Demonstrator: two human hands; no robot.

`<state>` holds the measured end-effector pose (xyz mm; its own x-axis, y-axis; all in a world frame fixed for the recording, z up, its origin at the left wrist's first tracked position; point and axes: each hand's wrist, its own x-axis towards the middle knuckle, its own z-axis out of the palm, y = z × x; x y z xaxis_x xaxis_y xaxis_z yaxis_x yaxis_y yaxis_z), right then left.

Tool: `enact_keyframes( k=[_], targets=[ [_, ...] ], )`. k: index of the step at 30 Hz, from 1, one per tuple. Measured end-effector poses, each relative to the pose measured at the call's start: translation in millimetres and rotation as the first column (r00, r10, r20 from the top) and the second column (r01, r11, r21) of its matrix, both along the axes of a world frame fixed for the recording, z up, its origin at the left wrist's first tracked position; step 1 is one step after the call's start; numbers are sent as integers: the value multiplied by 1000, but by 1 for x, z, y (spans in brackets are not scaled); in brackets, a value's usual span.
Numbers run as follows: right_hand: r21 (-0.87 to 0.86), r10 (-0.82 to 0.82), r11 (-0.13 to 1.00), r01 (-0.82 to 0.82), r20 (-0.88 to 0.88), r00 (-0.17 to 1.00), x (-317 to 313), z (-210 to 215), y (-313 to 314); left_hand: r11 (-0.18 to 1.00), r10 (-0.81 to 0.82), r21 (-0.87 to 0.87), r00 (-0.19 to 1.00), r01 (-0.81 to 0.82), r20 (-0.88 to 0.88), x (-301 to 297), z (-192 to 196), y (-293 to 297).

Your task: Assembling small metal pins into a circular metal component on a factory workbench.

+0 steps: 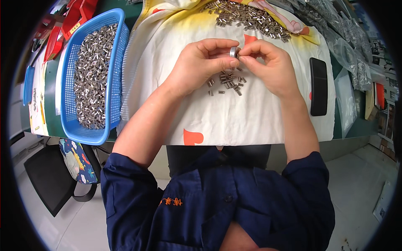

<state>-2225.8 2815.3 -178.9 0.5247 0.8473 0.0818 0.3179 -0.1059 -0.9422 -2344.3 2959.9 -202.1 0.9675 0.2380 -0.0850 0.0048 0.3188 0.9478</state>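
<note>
Silver gleamed on ring (pixel 233 52) and pins (pixel 228 80), blue ruled the left basket (pixel 114 79), the white cloth (pixel 247 119) flashed orange-red hearts (pixel 192 137) and far-end yellow! Right, the phone (pixel 318 86) was black; near, the shirt (pixel 209 205) was navy!

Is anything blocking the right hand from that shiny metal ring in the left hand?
Nothing visible does. The bare right hand is close beside the silver metal ring in the bare left hand; whether they touch, I cannot tell. The loose silver metal cylinders lie on the white patterned cloth, out of the way.
</note>
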Motion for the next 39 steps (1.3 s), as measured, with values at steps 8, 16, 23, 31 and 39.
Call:
enact_keyframes(
  k=[8, 16, 23, 31, 39],
  targets=[
    [33, -96, 995, 93, 517, 851, -15, 5, 4, 952, 103, 296, 992, -76, -77, -2, 4, -5],
    [-114, 25, 993, -11, 117, 993, 2, 12, -3, 993, -1, 116, 999, 6, -43, -3, 4, -4],
    [-209, 5, 957, 202, 706, 708, 61, -5, 25, 989, -94, 110, 992, 104, -87, -2, 7, -7],
    [-210, 44, 965, 156, 719, 693, 42, -9, 27, 995, -6, 96, 999, 10, -42, -3, 3, -2],
    [108, -40, 993, 42, -19, 999, -2, -7, 9, 998, 62, -18, 998, -62, 21, -1, 1, 1]
  ],
)
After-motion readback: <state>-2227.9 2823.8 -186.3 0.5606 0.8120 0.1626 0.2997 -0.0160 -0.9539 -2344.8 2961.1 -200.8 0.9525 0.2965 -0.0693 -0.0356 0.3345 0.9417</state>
